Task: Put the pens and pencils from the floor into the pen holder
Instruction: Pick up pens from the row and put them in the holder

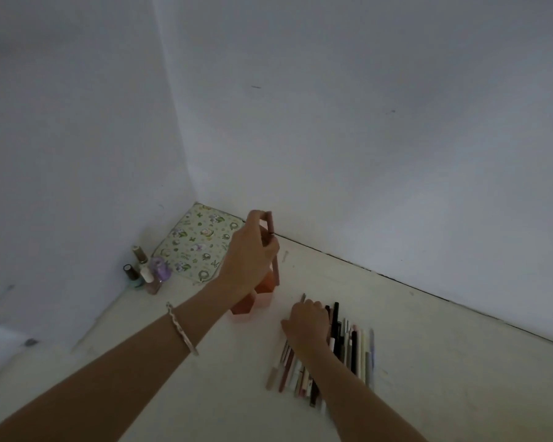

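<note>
An orange pen holder (262, 293) stands on the white floor, partly hidden behind my left forearm. My left hand (251, 253) hovers over it, shut on a brownish-pink pen (275, 266) held nearly upright, with its lower end at the holder's right edge. A row of several pens and pencils (348, 346) lies side by side on the floor to the right of the holder. My right hand (307, 323) rests on that row, its fingers curled around a thin pen whose tip sticks out above the knuckles.
Several small nail polish bottles (146, 272) stand by the left wall. A floral patterned mat (198, 244) lies in the corner behind the holder. White walls close off the left and back sides. A silver bracelet (182, 328) circles my left wrist.
</note>
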